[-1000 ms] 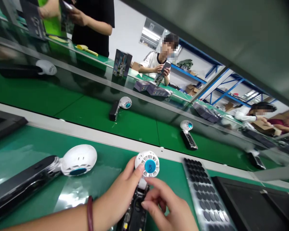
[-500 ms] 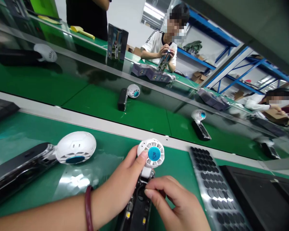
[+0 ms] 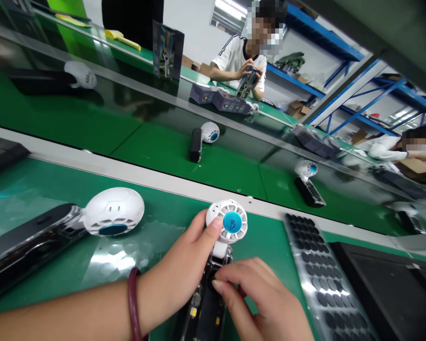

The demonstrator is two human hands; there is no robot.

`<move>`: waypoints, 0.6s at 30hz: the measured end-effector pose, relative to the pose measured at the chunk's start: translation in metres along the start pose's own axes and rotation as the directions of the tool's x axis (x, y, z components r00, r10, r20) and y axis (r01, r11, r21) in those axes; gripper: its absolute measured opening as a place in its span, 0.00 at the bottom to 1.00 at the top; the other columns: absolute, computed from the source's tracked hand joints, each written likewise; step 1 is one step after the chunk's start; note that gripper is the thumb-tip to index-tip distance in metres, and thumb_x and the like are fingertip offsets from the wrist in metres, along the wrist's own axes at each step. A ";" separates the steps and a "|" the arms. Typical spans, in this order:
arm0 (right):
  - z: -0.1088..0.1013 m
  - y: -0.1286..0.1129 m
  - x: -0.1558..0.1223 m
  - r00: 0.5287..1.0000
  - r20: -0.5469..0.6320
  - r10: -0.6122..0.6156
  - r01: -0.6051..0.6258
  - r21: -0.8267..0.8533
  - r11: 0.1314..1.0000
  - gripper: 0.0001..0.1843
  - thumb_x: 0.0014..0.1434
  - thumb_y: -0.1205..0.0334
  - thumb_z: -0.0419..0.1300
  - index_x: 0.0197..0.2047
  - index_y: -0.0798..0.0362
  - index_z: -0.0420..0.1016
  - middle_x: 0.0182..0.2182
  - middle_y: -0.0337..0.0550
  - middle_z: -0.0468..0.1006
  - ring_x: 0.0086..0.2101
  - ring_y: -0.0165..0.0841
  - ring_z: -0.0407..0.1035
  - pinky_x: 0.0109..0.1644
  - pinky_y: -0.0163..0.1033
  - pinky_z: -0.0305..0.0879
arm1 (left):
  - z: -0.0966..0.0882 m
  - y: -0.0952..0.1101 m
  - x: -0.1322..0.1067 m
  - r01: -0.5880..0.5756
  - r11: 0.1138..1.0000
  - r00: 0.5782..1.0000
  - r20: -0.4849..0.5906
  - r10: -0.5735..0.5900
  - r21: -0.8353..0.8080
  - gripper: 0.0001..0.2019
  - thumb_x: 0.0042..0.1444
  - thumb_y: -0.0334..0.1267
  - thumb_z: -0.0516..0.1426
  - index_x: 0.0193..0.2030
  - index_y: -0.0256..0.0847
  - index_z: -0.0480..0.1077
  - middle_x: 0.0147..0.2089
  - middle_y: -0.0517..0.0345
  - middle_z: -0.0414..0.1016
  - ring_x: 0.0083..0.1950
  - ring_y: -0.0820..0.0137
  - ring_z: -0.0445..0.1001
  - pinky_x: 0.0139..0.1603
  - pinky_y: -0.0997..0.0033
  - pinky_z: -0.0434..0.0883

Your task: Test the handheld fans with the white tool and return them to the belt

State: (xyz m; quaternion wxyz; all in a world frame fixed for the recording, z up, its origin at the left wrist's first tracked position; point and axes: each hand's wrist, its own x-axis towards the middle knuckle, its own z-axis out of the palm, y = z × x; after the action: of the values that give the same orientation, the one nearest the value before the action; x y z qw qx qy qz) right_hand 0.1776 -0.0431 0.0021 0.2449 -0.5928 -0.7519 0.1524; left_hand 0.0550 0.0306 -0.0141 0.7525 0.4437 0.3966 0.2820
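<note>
A handheld fan with a white round head (image 3: pixel 230 221) and a black body (image 3: pixel 208 310) stands in front of me. Its blue hub bears a handwritten "B". My left hand (image 3: pixel 184 265) is closed around the fan's neck and upper body, thumb on the white head. Thumb and forefinger of my right hand (image 3: pixel 259 296) pinch the edge of a dark round pad (image 3: pixel 210 278) against the body's upper part; fingertips partly cover it. Small yellow lights show lower on the body. To the right lies a clear sheet (image 3: pixel 307 282) with rows of black round pads.
Another fan (image 3: pixel 113 210) lies at left. Beyond a pale rail (image 3: pixel 163 182) runs a green conveyor belt (image 3: pixel 152 156) with several fans. A black tray (image 3: pixel 379 284) is at right. Across the belt, a person (image 3: pixel 239 66) handles a printed box; more boxes (image 3: pixel 230 102) lie nearby.
The fans on the belt appear shifted slightly right in view. My hands keep nearly the same hold, with the right fingertips still at the fan body. The view has shifted a little.
</note>
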 end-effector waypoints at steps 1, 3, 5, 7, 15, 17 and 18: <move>0.002 -0.001 -0.001 1.000 -0.013 0.013 -0.013 -0.004 1.000 0.06 0.54 0.70 0.53 0.32 0.49 0.66 0.26 0.34 0.71 0.28 0.28 0.64 0.29 0.30 0.61 | 0.000 0.000 0.000 0.003 1.000 1.000 0.003 -0.003 -0.006 0.19 0.55 0.53 0.44 0.46 0.45 0.61 0.30 0.62 0.71 0.34 0.71 0.66 0.42 0.69 0.59; 0.006 -0.003 -0.003 0.998 -0.052 0.048 -0.048 -0.001 0.999 0.06 0.55 0.69 0.52 0.33 0.48 0.65 0.27 0.34 0.71 0.28 0.29 0.63 0.30 0.31 0.60 | 0.001 0.000 0.001 0.003 1.000 1.000 0.015 -0.002 -0.027 0.19 0.55 0.53 0.44 0.48 0.46 0.60 0.30 0.63 0.71 0.34 0.71 0.66 0.42 0.69 0.59; 0.009 -0.004 -0.005 0.994 -0.084 0.067 -0.067 -0.002 0.998 0.06 0.56 0.69 0.51 0.33 0.48 0.65 0.28 0.35 0.70 0.29 0.30 0.62 0.31 0.33 0.60 | 0.002 0.000 0.001 0.004 0.999 1.000 0.012 -0.003 -0.044 0.20 0.55 0.53 0.44 0.50 0.47 0.59 0.30 0.63 0.71 0.33 0.71 0.66 0.42 0.68 0.59; 0.010 -0.004 -0.005 0.995 -0.092 0.049 -0.051 -0.017 0.999 0.06 0.56 0.69 0.51 0.33 0.49 0.65 0.28 0.36 0.70 0.29 0.30 0.61 0.31 0.34 0.60 | 0.002 0.000 0.002 0.010 0.998 1.000 0.007 -0.010 -0.054 0.21 0.55 0.53 0.45 0.52 0.47 0.58 0.29 0.63 0.71 0.33 0.71 0.66 0.42 0.67 0.59; 0.008 -0.007 -0.003 0.985 -0.168 -0.025 -0.016 -0.235 0.972 0.04 0.51 0.68 0.54 0.29 0.51 0.68 0.28 0.42 0.66 0.28 0.31 0.62 0.28 0.35 0.63 | 0.003 0.004 0.000 -0.005 0.994 1.000 0.011 0.006 -0.112 0.20 0.55 0.51 0.46 0.51 0.46 0.60 0.43 0.59 0.71 0.40 0.68 0.67 0.44 0.68 0.60; 0.012 -0.010 -0.004 0.970 -0.240 0.042 -0.106 -0.263 0.959 0.05 0.52 0.65 0.53 0.27 0.51 0.69 0.30 0.44 0.63 0.28 0.32 0.61 0.27 0.37 0.63 | 0.004 0.004 0.000 0.011 0.992 1.000 0.020 -0.009 -0.125 0.20 0.55 0.51 0.45 0.52 0.47 0.59 0.44 0.58 0.71 0.37 0.70 0.67 0.44 0.67 0.61; 0.014 -0.011 -0.004 0.967 -0.250 0.050 -0.119 -0.269 0.956 0.06 0.51 0.64 0.52 0.27 0.50 0.69 0.33 0.45 0.62 0.28 0.32 0.62 0.27 0.39 0.63 | 0.004 0.003 0.000 0.010 0.992 1.000 0.016 -0.008 -0.130 0.21 0.55 0.51 0.46 0.52 0.47 0.59 0.45 0.58 0.71 0.37 0.70 0.68 0.44 0.66 0.61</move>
State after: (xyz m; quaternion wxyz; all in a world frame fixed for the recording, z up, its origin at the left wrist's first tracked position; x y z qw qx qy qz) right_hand 0.1617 -0.0485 -0.0048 0.2404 -0.6675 -0.7045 -0.0187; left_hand 0.0576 0.0301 -0.0102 0.7841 0.3944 0.3734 0.3003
